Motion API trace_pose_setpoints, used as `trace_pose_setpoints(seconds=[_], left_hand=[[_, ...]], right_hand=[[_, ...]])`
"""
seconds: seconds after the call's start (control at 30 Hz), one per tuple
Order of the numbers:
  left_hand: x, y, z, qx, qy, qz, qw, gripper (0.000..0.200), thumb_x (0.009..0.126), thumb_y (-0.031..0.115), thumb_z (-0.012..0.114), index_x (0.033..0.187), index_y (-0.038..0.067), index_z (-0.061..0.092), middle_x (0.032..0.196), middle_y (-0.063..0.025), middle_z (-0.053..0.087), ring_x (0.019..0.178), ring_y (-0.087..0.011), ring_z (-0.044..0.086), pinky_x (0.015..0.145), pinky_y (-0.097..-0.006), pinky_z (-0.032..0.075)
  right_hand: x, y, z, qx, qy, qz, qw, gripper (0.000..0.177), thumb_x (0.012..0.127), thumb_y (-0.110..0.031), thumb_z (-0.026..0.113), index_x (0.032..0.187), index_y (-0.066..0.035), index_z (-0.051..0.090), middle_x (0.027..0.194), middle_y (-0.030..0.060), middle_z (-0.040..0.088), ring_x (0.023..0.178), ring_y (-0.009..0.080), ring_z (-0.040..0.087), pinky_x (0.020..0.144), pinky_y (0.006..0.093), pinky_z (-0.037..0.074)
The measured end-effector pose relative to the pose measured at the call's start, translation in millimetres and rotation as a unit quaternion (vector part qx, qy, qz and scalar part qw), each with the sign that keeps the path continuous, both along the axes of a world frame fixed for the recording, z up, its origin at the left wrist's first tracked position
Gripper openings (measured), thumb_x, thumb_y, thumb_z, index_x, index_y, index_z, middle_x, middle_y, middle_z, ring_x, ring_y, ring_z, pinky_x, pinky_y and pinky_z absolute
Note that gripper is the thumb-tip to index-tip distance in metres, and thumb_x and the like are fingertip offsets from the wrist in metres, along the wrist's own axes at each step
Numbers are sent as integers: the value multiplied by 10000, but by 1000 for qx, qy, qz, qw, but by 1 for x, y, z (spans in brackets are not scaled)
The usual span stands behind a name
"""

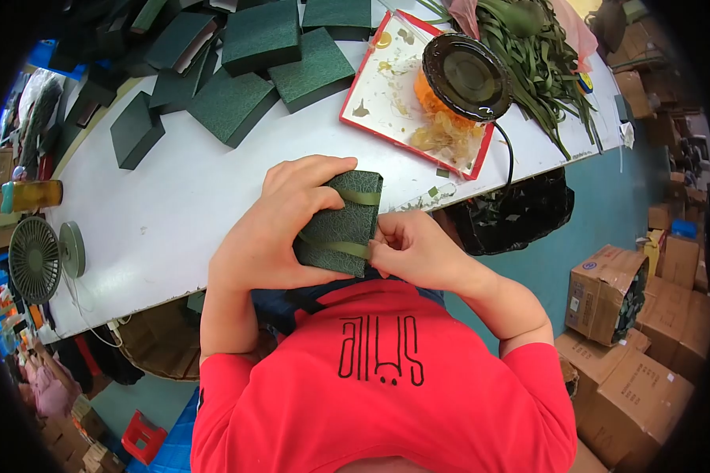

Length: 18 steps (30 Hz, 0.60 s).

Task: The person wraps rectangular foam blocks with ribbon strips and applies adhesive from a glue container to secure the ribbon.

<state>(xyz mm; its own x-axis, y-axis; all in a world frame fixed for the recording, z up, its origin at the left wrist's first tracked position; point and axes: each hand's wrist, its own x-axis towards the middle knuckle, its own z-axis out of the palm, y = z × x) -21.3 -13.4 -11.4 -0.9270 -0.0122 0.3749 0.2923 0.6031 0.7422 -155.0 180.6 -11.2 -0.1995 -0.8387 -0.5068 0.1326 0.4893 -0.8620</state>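
My left hand (280,217) is wrapped round a small dark green box (343,217) with a textured surface, held at the table's near edge. Two olive-green ribbons (335,246) cross the face of the box. My right hand (414,248) is closed in a pinch at the box's right edge, where the lower ribbon ends. Its fingertips cover the ribbon's end, so the exact grip is partly hidden. The far side of the box does not show.
Several green boxes (233,102) lie at the back left. A red-rimmed tray (383,98) carries a black round pot (467,76) with a cable and amber glue-like residue. A ribbon bundle (528,59) lies right; a fan (35,258) stands left. Cartons (607,292) are stacked on the floor.
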Motion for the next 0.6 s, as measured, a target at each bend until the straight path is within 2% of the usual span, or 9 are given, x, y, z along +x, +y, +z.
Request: trace_pose_setpoints(seconds=[0.07,0.17,0.23,0.33,0.4,0.43,0.47,0.5,0.6], left_hand=[[0,1,-1,-7,3,10,1000,684,560,214,925,1112,73,548,1408,-189,533,1295,-405,490,1060,-478,351],[1,-3,-3,3,5,42,999,696,546,204,929,1111,72,544,1403,-198,533,1293,-408,490,1057,-478,352],[3,-6,-6,11,14,71,997,709,536,199,933,1113,73,540,1401,-208,531,1292,-413,490,1060,-479,351],[5,-7,-8,13,37,101,994,732,525,196,937,1121,76,530,1404,-224,522,1291,-423,487,1066,-481,348],[3,-6,-8,8,53,106,993,744,521,197,938,1127,78,522,1410,-230,513,1291,-428,484,1069,-480,346],[3,-6,-8,13,52,99,994,747,522,198,939,1128,80,519,1414,-230,510,1291,-430,483,1070,-480,346],[2,-5,-8,19,51,91,994,751,522,199,939,1130,81,516,1417,-230,506,1291,-431,482,1070,-480,346],[2,-4,-7,24,50,82,995,754,523,200,940,1132,83,512,1420,-230,503,1290,-433,481,1070,-480,346],[2,3,-6,37,45,72,996,748,527,208,942,1127,84,512,1423,-229,500,1290,-431,480,1068,-481,349]], right_hand=[[-2,1,3,4,28,12,1000,267,941,-163,643,767,36,605,637,34,616,585,73,537,554,273,448],[-7,-1,9,-42,-1,-9,999,145,974,-68,547,926,20,652,764,21,662,670,49,536,643,219,454],[-7,3,14,-96,133,-92,982,161,988,-64,528,992,27,662,797,30,684,701,55,558,672,228,472],[3,19,10,-203,211,-135,947,206,1004,-120,547,1021,33,684,838,70,705,699,102,605,671,254,495],[6,35,-5,-267,139,-51,952,212,986,-155,589,1032,28,687,803,99,704,648,145,617,643,284,503],[14,36,-10,-239,68,-17,969,264,1018,-188,546,1030,30,694,803,88,707,618,119,594,600,274,489],[11,28,17,-30,-79,33,996,337,1057,-243,491,1046,21,699,821,72,726,597,95,579,568,247,471],[9,25,11,-18,-129,33,991,339,1064,-254,483,1117,19,678,910,82,733,585,89,563,554,238,457],[23,21,1,-76,-250,-139,955,359,1076,-252,473,1285,12,598,1121,117,712,556,79,511,528,227,425]])
